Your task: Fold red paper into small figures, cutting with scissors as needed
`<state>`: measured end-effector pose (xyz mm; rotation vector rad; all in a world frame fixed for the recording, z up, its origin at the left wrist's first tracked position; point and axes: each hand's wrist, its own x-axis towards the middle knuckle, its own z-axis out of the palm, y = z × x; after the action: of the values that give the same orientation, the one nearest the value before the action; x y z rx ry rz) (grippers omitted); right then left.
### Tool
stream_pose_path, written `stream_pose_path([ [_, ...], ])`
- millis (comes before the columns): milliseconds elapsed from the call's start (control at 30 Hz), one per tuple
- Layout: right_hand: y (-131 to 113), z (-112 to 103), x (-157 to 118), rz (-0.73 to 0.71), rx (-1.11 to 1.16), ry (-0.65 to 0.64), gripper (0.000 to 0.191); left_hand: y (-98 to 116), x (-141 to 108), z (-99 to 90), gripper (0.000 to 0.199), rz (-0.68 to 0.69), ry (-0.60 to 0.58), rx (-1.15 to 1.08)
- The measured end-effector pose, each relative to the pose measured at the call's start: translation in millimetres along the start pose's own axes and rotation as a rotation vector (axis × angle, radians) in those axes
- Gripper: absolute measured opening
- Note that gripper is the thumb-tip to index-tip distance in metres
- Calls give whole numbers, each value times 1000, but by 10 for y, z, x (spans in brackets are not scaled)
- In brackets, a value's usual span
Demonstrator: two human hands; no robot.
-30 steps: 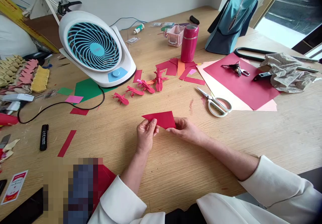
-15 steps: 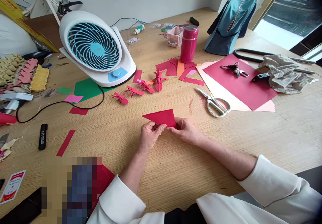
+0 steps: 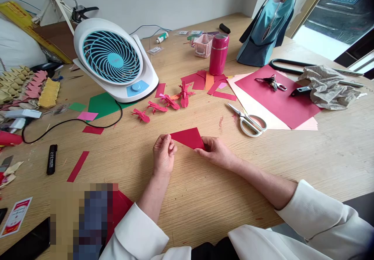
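A folded piece of red paper (image 3: 188,137), roughly triangular, is held between both hands above the wooden table. My left hand (image 3: 164,154) pinches its pointed left tip between thumb and fingers. At the wider right end, my right hand (image 3: 216,151) grips the lower corner, thumb in front and fingers partly hidden behind. Just beyond the hands lie several small folded red paper figures (image 3: 157,107), one of them standing taller at the right. White-handled scissors (image 3: 251,124) rest to the right of my right hand, blades pointing away to the left.
A white fan (image 3: 113,59) stands at the back left, its black cable curving across the table. A pink flask (image 3: 219,53), a small basket (image 3: 203,45) and a blue bag (image 3: 267,30) are behind. Red sheets (image 3: 277,96) with keys lie right; a black marker (image 3: 52,159) lies left.
My left hand has slid left along the folded paper, from its lower edge to the pointed tip. My right hand keeps its hold on the right corner.
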<state>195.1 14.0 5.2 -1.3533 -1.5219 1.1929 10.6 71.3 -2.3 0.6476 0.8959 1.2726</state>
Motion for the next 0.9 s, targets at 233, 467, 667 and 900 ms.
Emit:
stream_pose_path([
  [233, 1, -104, 9, -42, -68, -54, 28, 14, 34, -23, 35, -15, 57, -155],
  [467, 65, -225, 60, -123, -170, -4, 18, 23, 83, -52, 35, -48, 50, -239],
  [667, 144, -269, 98, -282, -298, 131, 15, 29, 62, -24, 32, -11, 5, -139],
  [900, 130, -278, 91, -326, -346, 177, 10, 5, 36, -31, 31, -4, -67, -51],
])
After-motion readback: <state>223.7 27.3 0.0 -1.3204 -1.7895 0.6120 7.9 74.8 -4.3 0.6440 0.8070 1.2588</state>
